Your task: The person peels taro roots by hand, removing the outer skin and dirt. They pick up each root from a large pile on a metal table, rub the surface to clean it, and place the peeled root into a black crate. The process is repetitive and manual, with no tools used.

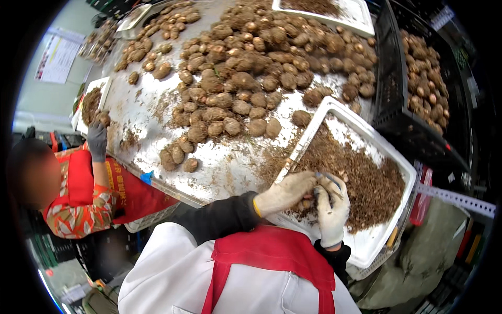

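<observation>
In white work gloves, both my hands meet over the near side of a white tray (361, 116) filled with brown fibrous peelings (366, 186). My left hand (286, 192) reaches in from the left with its fingers curled around a small brown taro (307, 201), which shows only in part below the fingertips. Right beside it, my right hand (333, 209) is closed, its fingers bent in toward the left ones. Something bluish shows near its knuckles. What the right fingers grip is mostly hidden.
A big heap of brown taros (243, 81) covers the metal table (219, 172). To the right stands a black crate (391, 78) with more taros. Another tray (361, 15) lies at the far edge. On the left, a co-worker's grey-gloved hand (97, 140) holds a taro above a smaller tray.
</observation>
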A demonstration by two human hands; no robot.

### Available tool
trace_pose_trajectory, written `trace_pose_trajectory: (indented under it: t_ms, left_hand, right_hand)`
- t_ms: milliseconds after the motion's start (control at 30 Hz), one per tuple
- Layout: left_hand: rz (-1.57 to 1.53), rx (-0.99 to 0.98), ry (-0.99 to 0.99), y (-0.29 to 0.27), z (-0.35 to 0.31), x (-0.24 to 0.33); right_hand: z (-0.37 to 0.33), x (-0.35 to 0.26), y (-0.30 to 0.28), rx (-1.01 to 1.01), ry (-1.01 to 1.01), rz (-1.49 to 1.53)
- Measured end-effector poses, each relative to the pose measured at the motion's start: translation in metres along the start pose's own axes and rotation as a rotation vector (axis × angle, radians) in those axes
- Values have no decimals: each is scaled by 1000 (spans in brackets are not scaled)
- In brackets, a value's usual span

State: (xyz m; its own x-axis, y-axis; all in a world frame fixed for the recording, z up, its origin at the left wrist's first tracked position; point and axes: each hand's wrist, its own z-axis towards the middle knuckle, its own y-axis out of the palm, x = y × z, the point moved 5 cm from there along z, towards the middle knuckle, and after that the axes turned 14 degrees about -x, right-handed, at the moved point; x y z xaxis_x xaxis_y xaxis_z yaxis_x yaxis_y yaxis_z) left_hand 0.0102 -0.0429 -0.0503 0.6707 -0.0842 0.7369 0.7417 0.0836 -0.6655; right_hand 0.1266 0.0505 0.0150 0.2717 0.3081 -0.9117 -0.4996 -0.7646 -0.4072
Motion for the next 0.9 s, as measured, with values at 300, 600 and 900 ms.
trace_pose_trajectory:
  t_ms: [300, 600, 900]
  left_hand:
    - [-1406, 88, -398, -95, -15, -16]
    - [-1673, 1427, -138, -306, -138, -245]
    - [-432, 468, -644, -283, -36, -155]
  right_hand:
    - [1, 59, -55, 163, 346, -146]
    - [-13, 40, -48, 53, 158, -203]
    - [-19, 37, -28, -10, 150, -147]
